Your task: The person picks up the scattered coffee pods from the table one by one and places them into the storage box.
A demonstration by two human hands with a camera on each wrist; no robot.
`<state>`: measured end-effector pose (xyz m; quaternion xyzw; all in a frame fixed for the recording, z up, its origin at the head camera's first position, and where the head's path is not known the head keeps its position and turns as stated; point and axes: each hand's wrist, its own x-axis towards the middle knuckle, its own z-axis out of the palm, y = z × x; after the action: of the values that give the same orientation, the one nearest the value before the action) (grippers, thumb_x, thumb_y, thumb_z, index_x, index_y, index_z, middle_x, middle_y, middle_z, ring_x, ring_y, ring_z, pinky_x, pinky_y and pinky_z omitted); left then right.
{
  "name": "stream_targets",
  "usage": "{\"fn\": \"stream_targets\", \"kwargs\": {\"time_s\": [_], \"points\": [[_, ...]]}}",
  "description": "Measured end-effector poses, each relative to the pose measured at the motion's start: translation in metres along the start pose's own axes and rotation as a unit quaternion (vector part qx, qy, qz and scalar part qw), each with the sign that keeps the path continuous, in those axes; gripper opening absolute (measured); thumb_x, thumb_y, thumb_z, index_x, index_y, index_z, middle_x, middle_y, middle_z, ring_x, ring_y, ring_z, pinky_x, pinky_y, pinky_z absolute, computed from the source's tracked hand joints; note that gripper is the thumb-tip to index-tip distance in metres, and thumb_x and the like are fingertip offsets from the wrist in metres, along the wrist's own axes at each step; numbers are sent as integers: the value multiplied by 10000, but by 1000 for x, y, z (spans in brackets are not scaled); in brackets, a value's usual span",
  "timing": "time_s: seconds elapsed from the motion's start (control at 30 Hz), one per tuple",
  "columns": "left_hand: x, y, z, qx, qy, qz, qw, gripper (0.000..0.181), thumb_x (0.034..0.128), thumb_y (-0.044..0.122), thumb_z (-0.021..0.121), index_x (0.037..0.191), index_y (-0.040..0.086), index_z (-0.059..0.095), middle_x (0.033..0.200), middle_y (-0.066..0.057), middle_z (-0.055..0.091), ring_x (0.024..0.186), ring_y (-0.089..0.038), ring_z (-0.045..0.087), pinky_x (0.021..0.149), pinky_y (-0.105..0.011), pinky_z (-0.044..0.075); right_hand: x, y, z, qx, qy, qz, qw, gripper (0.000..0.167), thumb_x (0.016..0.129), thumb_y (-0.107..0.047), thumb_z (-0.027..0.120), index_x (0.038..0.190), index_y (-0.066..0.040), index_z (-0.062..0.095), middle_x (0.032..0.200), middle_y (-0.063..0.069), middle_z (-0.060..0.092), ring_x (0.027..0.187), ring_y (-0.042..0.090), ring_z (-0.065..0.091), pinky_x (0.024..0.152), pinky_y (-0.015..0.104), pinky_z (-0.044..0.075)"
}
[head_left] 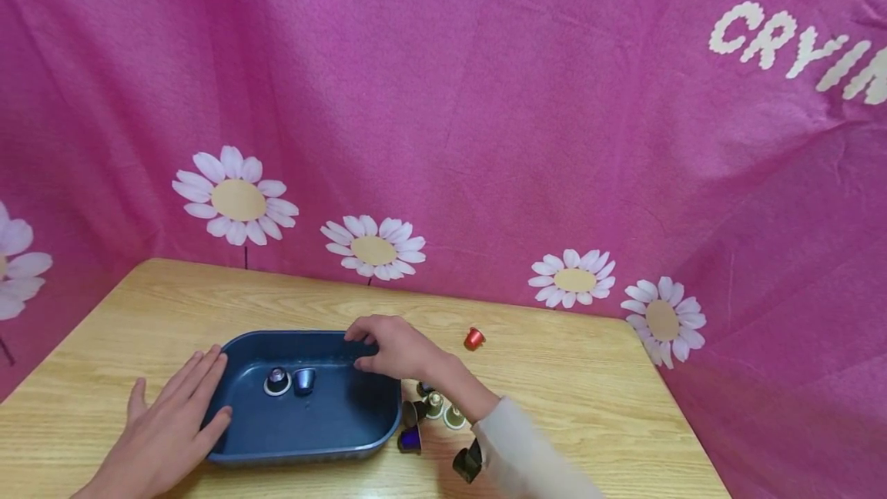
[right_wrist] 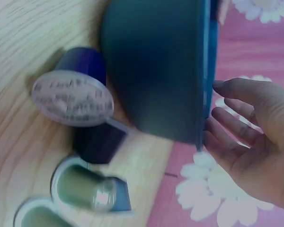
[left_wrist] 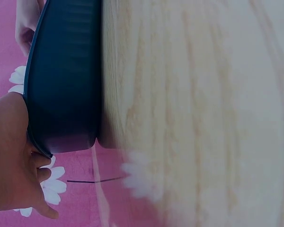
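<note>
A dark blue rectangular tub (head_left: 305, 449) stands on the wooden table, with two coffee capsules inside: a dark one (head_left: 278, 380) on its pale rim and a blue one (head_left: 304, 381) on its side. My left hand (head_left: 169, 414) rests on the tub's left rim, fingers extended. At the far right corner my right hand (head_left: 395, 346) reaches over the rim with loosely bent fingers; in the right wrist view nothing shows between thumb and fingers. Right of the tub lie a purple capsule (right_wrist: 85, 64), gold capsules (head_left: 434, 404) and black capsules (head_left: 467, 463), partly behind the right forearm.
A red capsule (head_left: 474, 339) lies alone farther back on the wooden table (head_left: 589, 376). Behind the table hangs a pink cloth (head_left: 443, 122) printed with white daisies and pale letters. The table's right edge runs down beside the cloth.
</note>
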<state>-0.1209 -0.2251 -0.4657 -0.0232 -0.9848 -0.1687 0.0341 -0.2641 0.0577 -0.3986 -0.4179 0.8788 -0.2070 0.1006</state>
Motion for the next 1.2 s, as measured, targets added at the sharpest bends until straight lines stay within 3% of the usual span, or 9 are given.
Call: {"fn": "stream_targets", "kwargs": {"time_s": [0.17,0.37,0.8,1.0,1.2], "points": [[-1,2,-1,16,-17,4,10000,755,955,348,624,1500,-84,329,1546,-304,282,1409,-495,216,975,-836,-49,-20,11,-15,247,181,117,9995,336,891,-136,756,1209,-68,668,1168,54,687,1042,165,653,865,248,523],[0,3,-3,37,1,28,10000,747,957,346,623,1499,-79,335,1543,-306,288,1406,-496,222,975,-837,-27,-44,24,-28,407,578,-16,9975,310,867,-74,759,1161,-50,666,1130,58,683,1015,224,662,884,365,545],[0,2,-2,-20,8,10,10000,761,948,347,633,1503,-78,330,1541,-310,287,1408,-498,214,977,-835,-55,-94,49,-36,539,1178,292,9911,308,854,-45,763,1146,-59,667,1123,50,670,1002,254,652,871,385,549],[0,1,-2,-17,47,33,10000,761,948,343,636,1501,-81,330,1540,-313,286,1406,-500,217,977,-835,-49,-110,58,-31,626,1166,427,9903,302,856,-61,767,1142,-58,670,1117,56,670,1007,293,654,873,390,550],[0,2,-3,-13,36,40,10000,753,947,336,638,1497,-82,337,1538,-316,289,1405,-501,221,973,-839,-33,-121,65,-22,878,914,561,9903,295,856,-9,738,1140,16,659,1125,137,667,1022,370,644,866,422,557]]}}
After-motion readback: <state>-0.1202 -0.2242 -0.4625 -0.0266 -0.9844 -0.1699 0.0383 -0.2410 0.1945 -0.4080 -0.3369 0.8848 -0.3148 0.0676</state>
